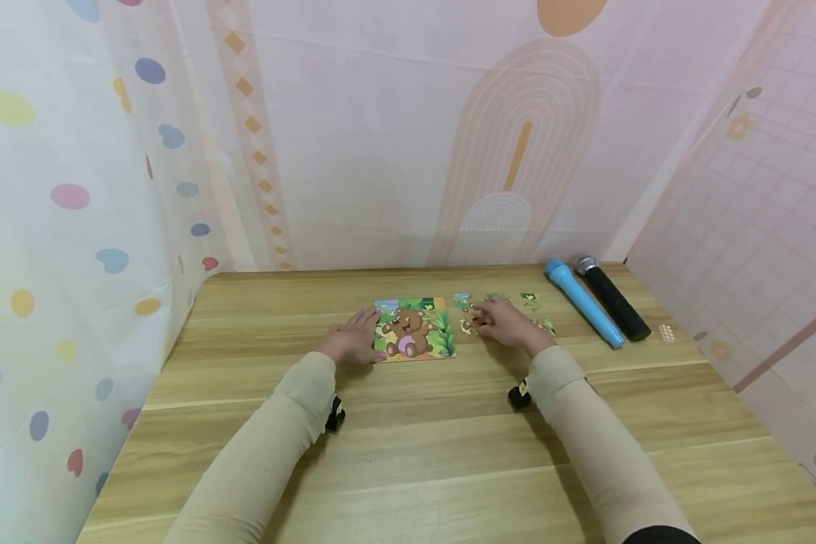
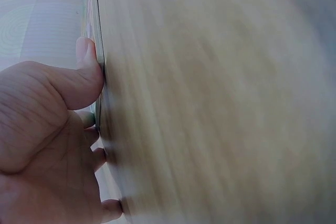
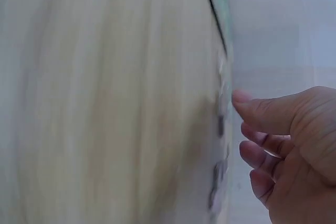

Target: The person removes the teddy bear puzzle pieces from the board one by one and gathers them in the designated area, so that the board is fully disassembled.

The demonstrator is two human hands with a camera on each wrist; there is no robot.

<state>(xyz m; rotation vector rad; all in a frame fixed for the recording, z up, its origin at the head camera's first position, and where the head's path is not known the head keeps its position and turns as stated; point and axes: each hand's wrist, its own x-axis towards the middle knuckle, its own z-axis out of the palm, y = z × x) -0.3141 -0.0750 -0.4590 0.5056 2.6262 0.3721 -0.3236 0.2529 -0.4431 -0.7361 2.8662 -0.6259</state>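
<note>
A bear picture puzzle board (image 1: 411, 334) lies flat on the wooden table, its colours bright and its edge thin. Along its left side rests my left hand (image 1: 353, 338), thumb against the lower left edge and fingers spread toward the upper left corner. Loose jigsaw pieces (image 1: 530, 301) are spread to the right of the board. Just above them is my right hand (image 1: 506, 325), fingers loosely bent. In the right wrist view a gap shows between the thumb (image 3: 262, 113) and fingers, and no piece is visible there. Some pieces are hidden under this hand.
A blue microphone (image 1: 585, 304) and a black microphone (image 1: 613, 298) with a silver head lie side by side at the back right. Patterned cloth (image 1: 367, 151) hangs behind the table (image 1: 408, 461) and on both sides. A small pink-and-white item (image 1: 666, 333) lies near the right edge.
</note>
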